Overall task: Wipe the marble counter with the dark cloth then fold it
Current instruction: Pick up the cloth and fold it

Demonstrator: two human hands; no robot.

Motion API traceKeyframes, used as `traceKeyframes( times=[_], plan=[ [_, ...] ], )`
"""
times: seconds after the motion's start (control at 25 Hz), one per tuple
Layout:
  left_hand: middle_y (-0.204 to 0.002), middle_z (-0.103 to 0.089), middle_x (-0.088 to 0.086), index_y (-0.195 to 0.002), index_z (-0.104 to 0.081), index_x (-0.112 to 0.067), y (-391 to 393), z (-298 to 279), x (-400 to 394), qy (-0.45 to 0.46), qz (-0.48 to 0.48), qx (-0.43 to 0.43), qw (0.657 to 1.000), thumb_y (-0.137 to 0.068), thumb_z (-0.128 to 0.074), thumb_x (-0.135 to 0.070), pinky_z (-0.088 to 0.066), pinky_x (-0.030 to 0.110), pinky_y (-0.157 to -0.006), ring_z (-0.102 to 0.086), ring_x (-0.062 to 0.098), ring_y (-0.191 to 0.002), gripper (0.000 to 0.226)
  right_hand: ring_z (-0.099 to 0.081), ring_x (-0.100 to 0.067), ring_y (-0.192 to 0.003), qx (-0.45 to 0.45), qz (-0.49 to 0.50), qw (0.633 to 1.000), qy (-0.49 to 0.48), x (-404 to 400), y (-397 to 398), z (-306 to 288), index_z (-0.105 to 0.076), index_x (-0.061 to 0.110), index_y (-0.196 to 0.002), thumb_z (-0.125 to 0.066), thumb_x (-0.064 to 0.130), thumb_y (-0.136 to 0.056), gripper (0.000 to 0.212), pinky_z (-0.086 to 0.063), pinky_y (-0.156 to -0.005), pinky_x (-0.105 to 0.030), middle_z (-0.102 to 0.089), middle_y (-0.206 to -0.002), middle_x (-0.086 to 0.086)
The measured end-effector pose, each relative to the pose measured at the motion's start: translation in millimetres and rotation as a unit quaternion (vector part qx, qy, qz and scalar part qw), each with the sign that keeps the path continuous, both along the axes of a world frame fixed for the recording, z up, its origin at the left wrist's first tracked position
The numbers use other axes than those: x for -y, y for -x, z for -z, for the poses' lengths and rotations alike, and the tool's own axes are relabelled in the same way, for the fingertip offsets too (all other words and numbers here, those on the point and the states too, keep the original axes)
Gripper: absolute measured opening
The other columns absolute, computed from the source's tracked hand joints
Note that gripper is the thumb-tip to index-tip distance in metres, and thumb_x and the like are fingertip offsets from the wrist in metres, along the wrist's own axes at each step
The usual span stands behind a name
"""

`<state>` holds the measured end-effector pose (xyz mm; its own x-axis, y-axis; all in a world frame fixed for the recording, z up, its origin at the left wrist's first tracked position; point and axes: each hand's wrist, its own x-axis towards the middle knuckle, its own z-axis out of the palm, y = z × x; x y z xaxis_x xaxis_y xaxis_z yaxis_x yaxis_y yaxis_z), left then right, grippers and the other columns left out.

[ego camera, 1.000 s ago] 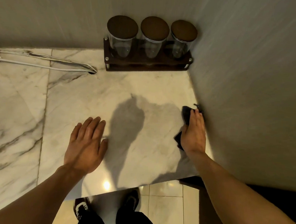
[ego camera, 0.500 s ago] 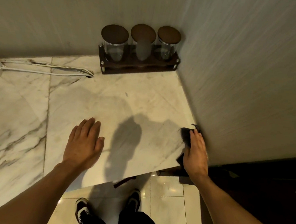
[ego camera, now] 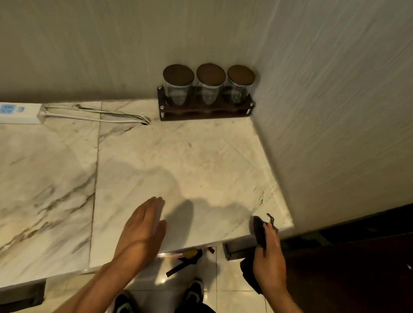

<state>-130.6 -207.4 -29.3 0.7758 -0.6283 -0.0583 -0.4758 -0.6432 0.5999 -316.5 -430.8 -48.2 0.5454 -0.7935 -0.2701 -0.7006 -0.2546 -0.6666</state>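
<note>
The white marble counter (ego camera: 187, 159) with grey veins fills the middle of the view. My right hand (ego camera: 269, 261) grips the dark cloth (ego camera: 260, 231) at the counter's front right corner. Part of the cloth lies on the corner and part hangs below my palm, off the edge. My left hand (ego camera: 143, 228) is open, fingers together, over the counter's front edge, a little left of the cloth.
A dark wooden rack with three lidded glass jars (ego camera: 208, 91) stands in the back corner. A white power strip (ego camera: 7, 113) and its cables (ego camera: 96, 115) lie at the back left. Walls close off the back and right. Tiled floor and my shoes (ego camera: 195, 291) are below.
My right hand has slid the cloth toward me along the right wall to the front corner, partly off the edge. My left hand has tilted and drawn back to the front edge.
</note>
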Motion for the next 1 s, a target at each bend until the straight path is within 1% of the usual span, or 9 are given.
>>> traceKeyframes(
  times=[0.12,0.2,0.28,0.36,0.52,0.72,0.8,0.92,1.0],
  plan=[
    [-0.146,-0.044,-0.002,-0.144,-0.038,-0.022,10,-13,12,0.028,0.02,-0.106,0.994,-0.096,-0.046,-0.028,-0.032,0.027,-0.108,-0.043,0.018,-0.131,0.049,-0.054,-0.024,-0.112,0.036,0.034,0.976,-0.214,-36,-8,-26,-0.047,0.025,-0.136,-0.041,-0.001,-0.093,0.051,-0.043,-0.087,-0.032,-0.057,-0.13,-0.008],
    [-0.143,-0.044,-0.013,-0.141,-0.037,-0.032,11,-24,14,0.048,0.03,-0.185,0.981,-0.096,-0.047,-0.029,-0.028,0.016,-0.103,-0.041,0.008,-0.131,0.046,-0.062,-0.024,-0.088,0.092,0.077,0.911,-0.393,-54,-19,-50,-0.059,0.02,-0.124,-0.043,-0.001,-0.091,0.042,-0.045,-0.067,-0.03,-0.067,-0.104,-0.013],
    [-0.134,-0.048,-0.02,-0.132,-0.039,-0.044,6,-37,21,0.073,0.031,-0.279,0.957,-0.096,-0.049,-0.028,-0.032,0.006,-0.091,-0.045,0.002,-0.125,0.041,-0.065,-0.03,-0.082,0.143,0.109,0.841,-0.51,-62,-25,-68,-0.066,0.013,-0.111,-0.049,0.004,-0.088,0.03,-0.047,-0.062,-0.032,-0.07,-0.096,-0.021],
    [-0.131,-0.053,-0.015,-0.129,-0.044,-0.04,-6,-55,16,0.093,0.025,-0.367,0.925,-0.095,-0.051,-0.024,-0.04,0.004,-0.083,-0.051,0.0,-0.117,0.038,-0.064,-0.035,-0.083,0.165,0.103,0.788,-0.584,-74,-39,-81,-0.066,0.005,-0.111,-0.056,0.01,-0.083,0.03,-0.047,-0.067,-0.036,-0.069,-0.097,-0.025],
    [-0.124,-0.064,0.007,-0.124,-0.06,-0.014,-32,-80,-1,0.101,0.008,-0.467,0.878,-0.095,-0.052,-0.019,-0.045,0.035,-0.102,-0.058,0.017,-0.115,0.031,-0.064,-0.037,-0.081,0.152,0.072,0.737,-0.654,-94,-68,-94,-0.067,-0.002,-0.109,-0.068,0.01,-0.069,0.041,-0.047,-0.075,-0.04,-0.066,-0.099,-0.026],
    [-0.104,-0.072,0.012,-0.105,-0.068,-0.006,-57,-91,-40,0.14,0.014,-0.447,0.883,-0.078,-0.065,-0.017,-0.051,0.036,-0.091,-0.067,0.022,-0.098,0.03,-0.067,-0.039,-0.087,0.149,0.049,0.697,-0.699,-121,-100,-103,-0.063,-0.006,-0.115,-0.076,0.01,-0.066,0.054,-0.048,-0.086,-0.044,-0.067,-0.104,-0.026],
    [-0.094,-0.071,0.015,-0.1,-0.067,-0.001,-63,-89,-56,0.166,-0.032,-0.438,0.883,-0.077,-0.065,-0.011,-0.051,0.038,-0.083,-0.067,0.023,-0.088,0.025,-0.068,-0.039,-0.081,0.168,0.031,0.687,-0.706,-126,-107,-108,-0.069,-0.007,-0.103,-0.071,0.019,-0.075,0.039,-0.046,-0.086,-0.044,-0.069,-0.098,-0.027],
    [-0.084,-0.069,0.013,-0.096,-0.067,-0.004,-70,-83,-93,0.206,-0.142,-0.438,0.863,-0.084,-0.062,-0.002,-0.05,0.031,-0.07,-0.064,0.021,-0.078,0.013,-0.068,-0.04,-0.091,0.147,0.03,0.694,-0.704,-131,-123,-114,-0.071,-0.006,-0.099,-0.049,0.037,-0.089,0.049,-0.052,-0.084,-0.046,-0.067,-0.108,-0.029],
    [-0.083,-0.07,0.011,-0.096,-0.068,-0.007,-73,-74,-122,0.22,-0.23,-0.434,0.843,-0.085,-0.062,-0.003,-0.048,0.03,-0.067,-0.064,0.02,-0.075,0.014,-0.065,-0.037,-0.101,0.106,-0.012,0.73,-0.675,-137,-142,-107,-0.065,-0.004,-0.11,-0.051,0.029,-0.091,0.041,-0.055,-0.082,-0.044,-0.066,-0.114,-0.025]
  ],
)
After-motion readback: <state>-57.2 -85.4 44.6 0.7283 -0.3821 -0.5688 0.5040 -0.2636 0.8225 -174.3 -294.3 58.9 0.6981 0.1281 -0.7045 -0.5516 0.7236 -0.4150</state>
